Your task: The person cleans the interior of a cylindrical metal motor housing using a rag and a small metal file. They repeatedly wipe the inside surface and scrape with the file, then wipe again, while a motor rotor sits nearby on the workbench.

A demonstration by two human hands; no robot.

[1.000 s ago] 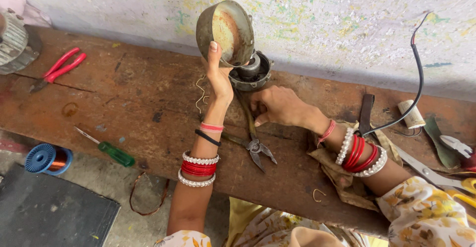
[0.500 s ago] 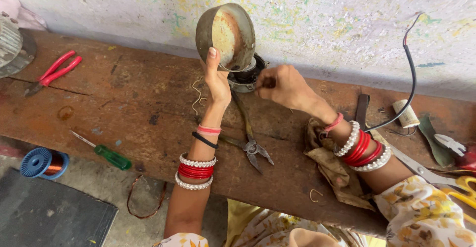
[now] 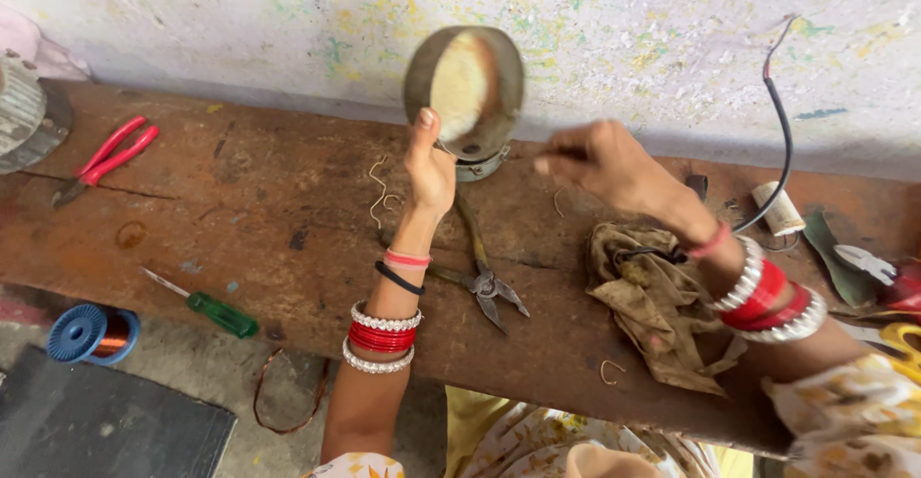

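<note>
My left hand point(image 3: 429, 164) grips a round, worn metal motor housing point(image 3: 465, 90) and holds it up on edge above the wooden bench point(image 3: 240, 238), its hollow side facing me. My right hand point(image 3: 597, 160) hovers just right of the housing with fingers pinched together; it is blurred and I cannot tell whether something small is between them. A pair of pliers point(image 3: 483, 272) lies on the bench below the housing, between my two forearms.
Red-handled pliers point(image 3: 107, 157) and a grey motor part point(image 3: 24, 118) lie far left. A green screwdriver point(image 3: 206, 307) rests near the front edge, a copper wire spool point(image 3: 91, 332) on the floor. A dirty rag point(image 3: 662, 301), black cable point(image 3: 777, 142) and tape roll point(image 3: 777, 208) sit right.
My left hand has lifted the housing higher off the bench. My right hand has pulled away from it to the right and risen.
</note>
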